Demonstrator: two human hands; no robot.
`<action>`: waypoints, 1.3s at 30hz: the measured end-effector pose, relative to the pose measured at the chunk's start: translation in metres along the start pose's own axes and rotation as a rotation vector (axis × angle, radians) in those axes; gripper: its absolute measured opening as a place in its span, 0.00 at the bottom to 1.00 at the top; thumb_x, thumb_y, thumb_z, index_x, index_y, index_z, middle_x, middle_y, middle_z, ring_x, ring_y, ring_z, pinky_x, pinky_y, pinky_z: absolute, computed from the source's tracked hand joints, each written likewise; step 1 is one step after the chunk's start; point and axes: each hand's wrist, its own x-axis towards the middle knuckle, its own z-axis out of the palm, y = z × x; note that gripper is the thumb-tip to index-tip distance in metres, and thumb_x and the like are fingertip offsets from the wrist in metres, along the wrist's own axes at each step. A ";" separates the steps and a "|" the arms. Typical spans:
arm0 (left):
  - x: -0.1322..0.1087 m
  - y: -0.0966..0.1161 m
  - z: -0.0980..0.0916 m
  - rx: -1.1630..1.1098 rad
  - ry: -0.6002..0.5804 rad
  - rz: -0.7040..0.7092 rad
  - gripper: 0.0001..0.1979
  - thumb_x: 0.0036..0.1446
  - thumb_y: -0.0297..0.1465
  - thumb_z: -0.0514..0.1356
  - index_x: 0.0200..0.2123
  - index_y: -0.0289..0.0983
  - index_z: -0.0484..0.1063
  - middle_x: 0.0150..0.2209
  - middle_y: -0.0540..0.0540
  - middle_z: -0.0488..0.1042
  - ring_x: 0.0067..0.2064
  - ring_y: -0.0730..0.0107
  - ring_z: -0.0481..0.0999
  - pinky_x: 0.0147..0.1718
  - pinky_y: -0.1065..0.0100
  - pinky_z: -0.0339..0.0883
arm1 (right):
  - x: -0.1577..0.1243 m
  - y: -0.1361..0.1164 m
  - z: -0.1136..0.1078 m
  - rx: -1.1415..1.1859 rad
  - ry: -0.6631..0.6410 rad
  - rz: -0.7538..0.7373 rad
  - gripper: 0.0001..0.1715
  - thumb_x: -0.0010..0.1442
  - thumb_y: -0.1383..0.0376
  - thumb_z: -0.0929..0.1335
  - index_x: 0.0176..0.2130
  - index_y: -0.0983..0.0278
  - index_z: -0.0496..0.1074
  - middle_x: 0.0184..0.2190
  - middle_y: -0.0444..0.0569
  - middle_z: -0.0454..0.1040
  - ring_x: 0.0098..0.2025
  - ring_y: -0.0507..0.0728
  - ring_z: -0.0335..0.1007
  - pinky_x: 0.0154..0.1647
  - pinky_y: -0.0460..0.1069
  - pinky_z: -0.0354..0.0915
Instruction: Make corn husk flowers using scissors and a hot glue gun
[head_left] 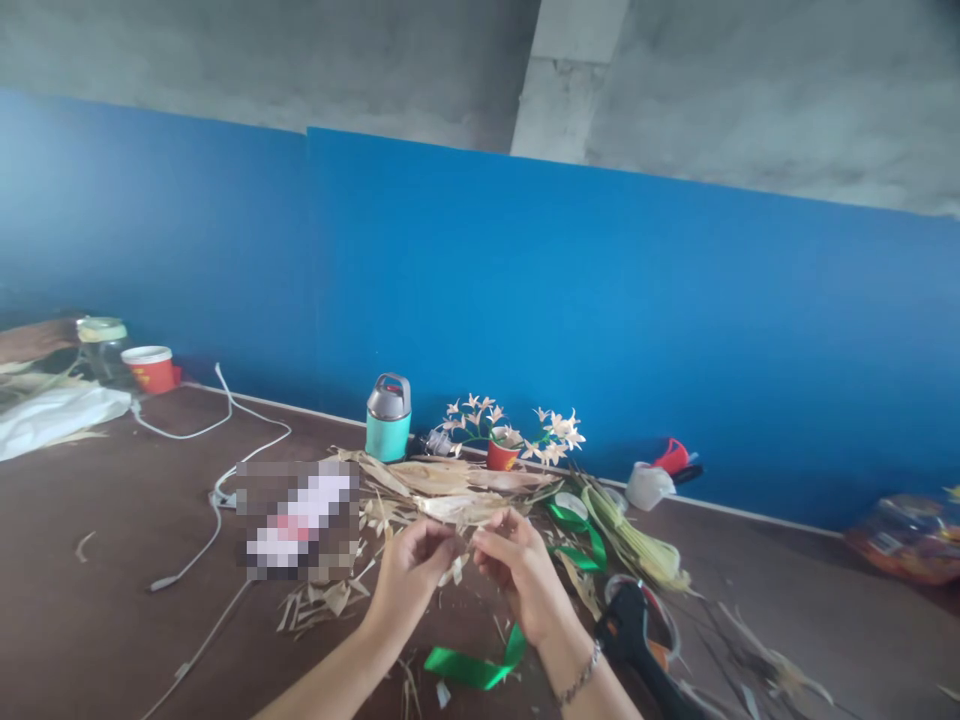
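Both hands are raised close together over the worktable, the left hand with its fingers curled and its thumb drawn in against the forefinger, the right hand bent likewise, its thumb pointing at the other; whether a thin piece sits between the fingertips I cannot tell. A linked metal bracelet rings the right wrist.

Just beyond the hands lie the dry husks, papery, ribbed, straw-coloured, some broad and cupped; narrow curled scraps scatter to the left. A smooth, glossy green ribbon loops in a flat curve below the right hand, with a second green strip farther up, beside a bundle of pale green husks, long and fibrous. The black, matte glue gun lies beside the right forearm.

Farther back stand a tapering red cup, star-shaped cream flowers on either side of it, and a rounded teal flask with a grey handled lid. A white cable snakes leftward. Behind rises a flat, smooth blue panel, with rough grey concrete above it
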 end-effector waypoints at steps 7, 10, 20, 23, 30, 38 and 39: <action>-0.003 -0.005 -0.004 0.240 0.054 0.210 0.06 0.51 0.32 0.59 0.25 0.37 0.72 0.22 0.49 0.75 0.24 0.69 0.72 0.25 0.72 0.63 | -0.001 0.001 0.003 -0.054 0.093 -0.018 0.12 0.40 0.65 0.74 0.29 0.65 0.72 0.19 0.43 0.72 0.22 0.51 0.66 0.24 0.44 0.62; -0.006 -0.002 -0.005 0.346 0.087 0.293 0.05 0.51 0.31 0.58 0.26 0.38 0.73 0.25 0.48 0.77 0.27 0.67 0.74 0.27 0.71 0.65 | -0.001 0.003 0.004 -0.075 0.118 -0.002 0.12 0.40 0.64 0.74 0.28 0.66 0.72 0.19 0.43 0.72 0.22 0.51 0.67 0.24 0.45 0.62; -0.003 -0.007 -0.008 0.478 0.137 0.385 0.07 0.54 0.32 0.56 0.30 0.37 0.72 0.29 0.47 0.78 0.31 0.66 0.76 0.30 0.70 0.68 | -0.002 0.001 0.006 0.060 0.084 0.128 0.10 0.38 0.67 0.73 0.23 0.66 0.69 0.16 0.39 0.69 0.17 0.47 0.63 0.17 0.41 0.56; -0.003 -0.007 -0.008 0.487 0.122 0.412 0.06 0.55 0.31 0.56 0.30 0.37 0.72 0.29 0.47 0.78 0.31 0.66 0.76 0.30 0.70 0.68 | -0.001 0.002 0.006 0.102 0.093 0.145 0.10 0.37 0.67 0.73 0.23 0.66 0.70 0.16 0.40 0.70 0.17 0.47 0.63 0.18 0.41 0.57; -0.004 -0.005 -0.007 0.513 0.088 0.477 0.05 0.54 0.28 0.55 0.30 0.37 0.72 0.28 0.48 0.77 0.30 0.68 0.76 0.31 0.71 0.67 | 0.000 0.004 0.005 0.195 0.083 0.154 0.12 0.33 0.69 0.75 0.23 0.67 0.71 0.16 0.40 0.70 0.17 0.47 0.65 0.18 0.40 0.59; -0.004 -0.006 -0.007 0.482 0.042 0.451 0.05 0.54 0.27 0.56 0.30 0.37 0.72 0.28 0.48 0.78 0.30 0.68 0.76 0.31 0.71 0.68 | 0.003 0.006 0.004 0.223 0.090 0.175 0.11 0.34 0.70 0.74 0.23 0.67 0.71 0.16 0.41 0.71 0.17 0.46 0.65 0.18 0.39 0.61; -0.004 -0.006 -0.007 0.470 0.032 0.437 0.05 0.54 0.27 0.56 0.31 0.37 0.72 0.29 0.48 0.78 0.31 0.68 0.76 0.31 0.72 0.68 | 0.003 0.006 0.004 0.228 0.088 0.175 0.11 0.34 0.71 0.74 0.23 0.67 0.71 0.16 0.41 0.71 0.17 0.46 0.65 0.17 0.39 0.61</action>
